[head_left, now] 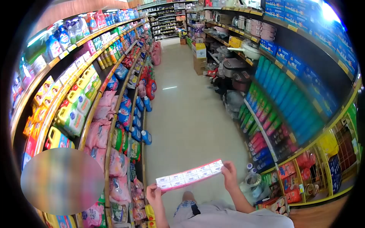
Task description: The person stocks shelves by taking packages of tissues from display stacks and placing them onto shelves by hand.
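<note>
A long flat pack of small white packets with a pink-red edge (190, 176) is stretched between my two hands in front of my body. My left hand (154, 193) is closed on its left end. At the other end, slightly higher, my right hand (229, 174) grips the pack's corner with fingers and thumb. The packets look like tissue packs in two rows, but the print is too small to read. Beneath the pack are the pale floor and one of my shoes (188, 196).
Shelves of detergent jugs (76, 110) and pink bags (100, 136) line the left. Blue bottles (146, 137) stick out low there. On the right are spray cans (262, 110), a white pan (247, 49) and yellow-framed bins (304, 174). Cartons (199, 62) stand on the aisle floor (178, 114).
</note>
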Tool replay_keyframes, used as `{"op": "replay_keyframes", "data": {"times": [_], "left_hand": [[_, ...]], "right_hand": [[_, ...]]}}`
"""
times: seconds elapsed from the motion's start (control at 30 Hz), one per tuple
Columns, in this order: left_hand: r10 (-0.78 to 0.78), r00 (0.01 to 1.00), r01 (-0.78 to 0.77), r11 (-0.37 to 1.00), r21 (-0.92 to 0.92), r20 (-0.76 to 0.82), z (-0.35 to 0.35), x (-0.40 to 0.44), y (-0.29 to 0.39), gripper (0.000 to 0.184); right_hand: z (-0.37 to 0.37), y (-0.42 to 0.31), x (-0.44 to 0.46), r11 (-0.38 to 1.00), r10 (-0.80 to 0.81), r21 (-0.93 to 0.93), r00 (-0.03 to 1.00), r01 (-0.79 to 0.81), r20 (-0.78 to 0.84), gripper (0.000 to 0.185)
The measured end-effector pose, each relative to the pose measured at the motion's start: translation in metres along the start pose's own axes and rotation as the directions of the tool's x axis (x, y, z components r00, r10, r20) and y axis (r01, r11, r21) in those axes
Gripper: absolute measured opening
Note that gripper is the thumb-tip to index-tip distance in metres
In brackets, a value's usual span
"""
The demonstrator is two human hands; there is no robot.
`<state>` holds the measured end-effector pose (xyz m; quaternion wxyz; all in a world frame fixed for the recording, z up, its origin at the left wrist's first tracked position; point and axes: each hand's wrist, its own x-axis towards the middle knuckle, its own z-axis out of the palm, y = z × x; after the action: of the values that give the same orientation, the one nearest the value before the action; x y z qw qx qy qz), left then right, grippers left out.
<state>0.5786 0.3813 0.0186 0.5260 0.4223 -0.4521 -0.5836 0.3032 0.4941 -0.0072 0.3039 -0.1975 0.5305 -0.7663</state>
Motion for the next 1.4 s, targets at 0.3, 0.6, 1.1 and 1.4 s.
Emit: {"op": "replay_keyframes", "data": {"times": [0.3, 0.6, 1.1, 1.4], "left_hand": [[0.101, 0.988, -0.101, 0.995, -0.006, 0.120, 0.053, 0.174, 0.009, 0.015], [0.138, 0.990, -0.139, 0.990, -0.026, -0.032, 0.057, 0.282, 0.000, 0.009], [0.051, 0.981, -0.035, 0.995, 0.089, -0.185, 0.081, 0.431, -0.025, 0.008], [0.110, 0.994, -0.110, 0.992, 0.066, -0.003, 0.165, 0.591, -0.013, 0.013]], "right_hand": [[0.077, -0.022, 0.133, 0.992, -0.112, -0.069, 0.993, 0.110, -0.022, 0.023], [0.163, 0.000, 0.226, 0.986, -0.161, -0.041, 0.986, 0.163, 0.048, 0.021], [0.242, 0.037, 0.390, 0.985, -0.136, -0.083, 0.980, 0.149, 0.146, 0.022], [0.282, 0.032, 0.541, 0.981, -0.194, -0.001, 0.976, 0.195, 0.100, 0.019]]}}
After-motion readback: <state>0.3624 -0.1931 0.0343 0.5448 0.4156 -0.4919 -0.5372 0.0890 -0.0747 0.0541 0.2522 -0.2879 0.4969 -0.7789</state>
